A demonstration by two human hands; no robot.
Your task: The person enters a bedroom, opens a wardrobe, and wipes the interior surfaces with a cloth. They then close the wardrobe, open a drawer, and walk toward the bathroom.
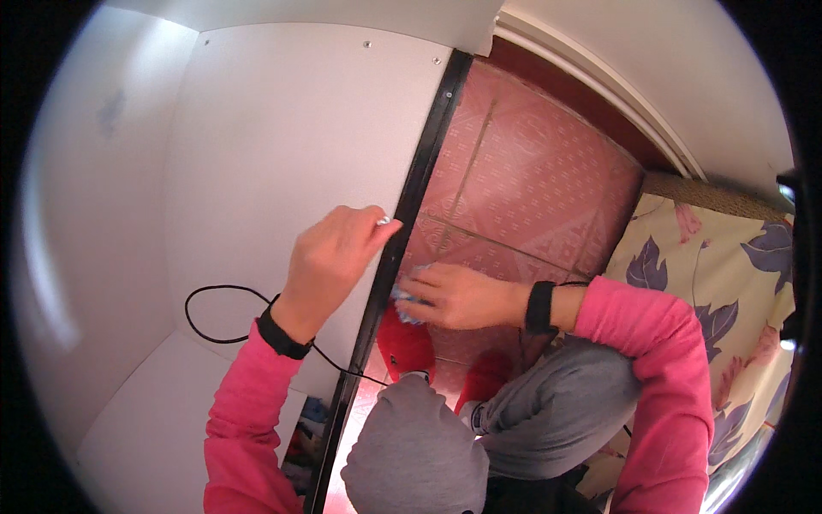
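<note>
My left hand [334, 257] is closed around a small, shiny, pale object [384, 220], of which only the tip shows between thumb and finger; its kind cannot be told. It is over a white panel [289, 141], beside the panel's black edge strip [424, 154]. Lower and to the right, my right hand [449, 299] has its fingers over a crumpled blue-and-white cloth [411, 307], just above a red shoe [406, 344]. Both wrists wear black bands, and a black cord [221, 287] loops over the panel beside my left wrist.
Pink patterned floor tiles [526, 148] lie beyond the black edge. At the right stands something covered in floral fabric [681, 270]. My knees in grey trousers [424, 450] are close below my hands. Assorted items [308, 430] show in an opening at the lower left.
</note>
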